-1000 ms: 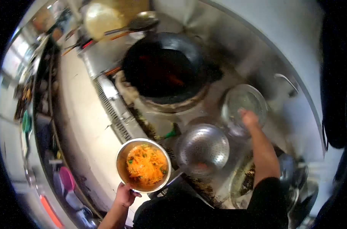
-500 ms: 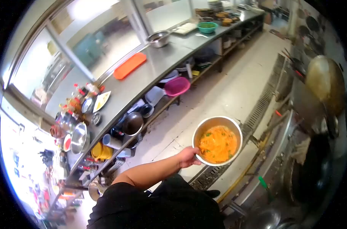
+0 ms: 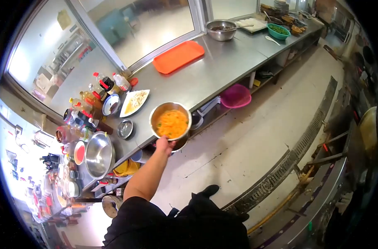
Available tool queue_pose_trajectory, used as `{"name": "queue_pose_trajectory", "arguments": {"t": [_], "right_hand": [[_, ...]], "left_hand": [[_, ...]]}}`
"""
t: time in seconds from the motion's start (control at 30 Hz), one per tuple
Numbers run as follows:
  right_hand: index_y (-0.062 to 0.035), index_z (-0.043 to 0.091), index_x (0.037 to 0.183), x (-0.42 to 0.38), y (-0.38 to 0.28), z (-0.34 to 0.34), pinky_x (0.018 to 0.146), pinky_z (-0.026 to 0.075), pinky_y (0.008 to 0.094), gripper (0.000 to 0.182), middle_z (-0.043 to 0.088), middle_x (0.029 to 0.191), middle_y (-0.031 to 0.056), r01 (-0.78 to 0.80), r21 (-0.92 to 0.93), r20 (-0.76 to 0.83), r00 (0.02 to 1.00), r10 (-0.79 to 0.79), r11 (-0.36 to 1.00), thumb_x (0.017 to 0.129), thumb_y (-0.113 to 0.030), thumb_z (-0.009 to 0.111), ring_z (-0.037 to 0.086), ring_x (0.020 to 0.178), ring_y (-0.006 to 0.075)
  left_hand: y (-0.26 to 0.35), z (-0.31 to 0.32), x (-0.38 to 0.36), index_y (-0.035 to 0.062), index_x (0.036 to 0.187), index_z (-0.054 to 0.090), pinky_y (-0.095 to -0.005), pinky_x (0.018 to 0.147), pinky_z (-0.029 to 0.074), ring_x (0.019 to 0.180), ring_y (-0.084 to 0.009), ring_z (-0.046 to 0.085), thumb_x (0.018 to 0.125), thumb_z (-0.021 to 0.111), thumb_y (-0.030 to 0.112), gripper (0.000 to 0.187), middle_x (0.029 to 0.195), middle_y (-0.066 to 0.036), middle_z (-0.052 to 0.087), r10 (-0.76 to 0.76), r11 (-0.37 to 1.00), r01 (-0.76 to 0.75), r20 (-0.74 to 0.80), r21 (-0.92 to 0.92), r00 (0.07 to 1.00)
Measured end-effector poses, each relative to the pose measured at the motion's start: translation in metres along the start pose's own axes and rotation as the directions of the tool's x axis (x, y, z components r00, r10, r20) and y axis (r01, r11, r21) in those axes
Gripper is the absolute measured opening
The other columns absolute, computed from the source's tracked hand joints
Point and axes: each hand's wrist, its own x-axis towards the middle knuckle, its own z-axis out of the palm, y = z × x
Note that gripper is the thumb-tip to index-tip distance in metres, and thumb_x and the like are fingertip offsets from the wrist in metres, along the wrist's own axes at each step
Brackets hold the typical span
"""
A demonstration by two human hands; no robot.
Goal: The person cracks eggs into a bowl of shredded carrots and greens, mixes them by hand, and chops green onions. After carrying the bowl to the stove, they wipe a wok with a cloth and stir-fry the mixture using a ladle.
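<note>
A round metal bowl (image 3: 154,132) is in my left hand (image 3: 166,145), which is closed on its near rim. Orange food (image 3: 171,123) with green bits fills the bottom of the bowl. My left arm reaches out over the edge of the steel counter (image 3: 176,87). Close to the bowl on the counter are a white plate (image 3: 134,103) with pale shredded food and a small metal dish (image 3: 125,129). My right hand is out of view.
Several sauce bottles (image 3: 101,85), a large metal bowl (image 3: 99,155) and an orange tray (image 3: 178,57) stand on the counter. A pink basin (image 3: 235,96) sits on the shelf below. A floor drain grate (image 3: 280,172) and the stove side (image 3: 317,199) lie to the right.
My left hand has carried the bowl from above the floor by the drain to the counter's edge. The view has turned toward the counter.
</note>
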Motion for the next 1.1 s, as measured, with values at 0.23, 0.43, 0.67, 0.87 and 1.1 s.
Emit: {"name": "queue_pose_trajectory", "arguments": {"t": [0.23,0.43,0.67,0.87,1.1], "right_hand": [[-0.0005,0.060,0.118,-0.053,0.032,0.005,0.099,0.042,0.0405,0.035,0.059,0.124,0.0181,-0.190,-0.107,0.047,0.980,0.196,0.976,0.094,-0.024,0.051,0.055,0.115,0.0299],[-0.0011,0.061,0.117,-0.147,0.134,0.008,0.098,0.043,0.0398,0.035,0.060,0.122,0.0178,-0.398,-0.178,0.038,0.911,0.410,0.900,0.094,-0.026,0.051,0.056,0.113,0.0290],[-0.0082,0.066,0.078,-0.350,0.169,0.099,0.063,0.049,0.0458,0.024,0.068,0.087,0.0142,-0.351,-0.295,-0.089,0.936,0.340,0.889,0.088,-0.026,0.054,0.064,0.075,0.0345],[-0.0081,0.064,0.111,-0.509,0.126,0.103,0.079,0.052,0.0418,0.039,0.068,0.092,0.0178,-0.816,0.305,0.018,0.521,0.854,0.491,0.083,-0.035,0.065,0.065,0.087,0.0338],[-0.0045,0.069,0.094,-0.629,0.145,0.129,0.073,0.053,0.0388,0.026,0.067,0.083,0.0180,-0.783,0.483,-0.012,0.442,0.897,0.392,0.080,-0.026,0.070,0.066,0.081,0.0304]], "left_hand": [[0.063,-0.070,0.126,-0.0018,0.126,0.040,-0.0280,0.044,0.052,0.070,-0.0358,0.066,0.088,0.041,0.007,0.039,0.111,-0.021,0.059,-0.013,0.990,-0.001,-0.102,-0.142,0.995],[0.040,-0.046,0.107,0.0040,0.136,0.033,-0.0338,0.053,0.056,0.075,-0.0346,0.067,0.091,0.051,0.049,0.066,0.117,-0.021,0.055,0.268,0.963,-0.271,-0.101,-0.013,0.958],[-0.153,-0.026,0.061,0.0038,0.117,0.048,-0.0368,0.050,0.050,0.072,-0.0314,0.065,0.088,0.055,0.053,0.058,0.101,-0.019,0.062,-0.412,0.549,0.079,0.186,0.832,0.892],[-0.319,-0.006,-0.143,0.0016,0.080,0.048,-0.0330,0.037,0.046,0.043,-0.0239,0.057,0.095,0.050,0.049,0.049,0.057,-0.012,0.056,-0.892,-0.105,-0.724,0.258,0.682,0.372],[-0.429,-0.101,-0.277,0.0118,0.135,0.026,-0.0385,0.047,0.052,0.067,-0.0276,0.066,0.076,0.059,-0.003,0.069,0.105,-0.018,0.059,-0.999,-0.030,-0.967,-0.042,0.253,0.020]]}}
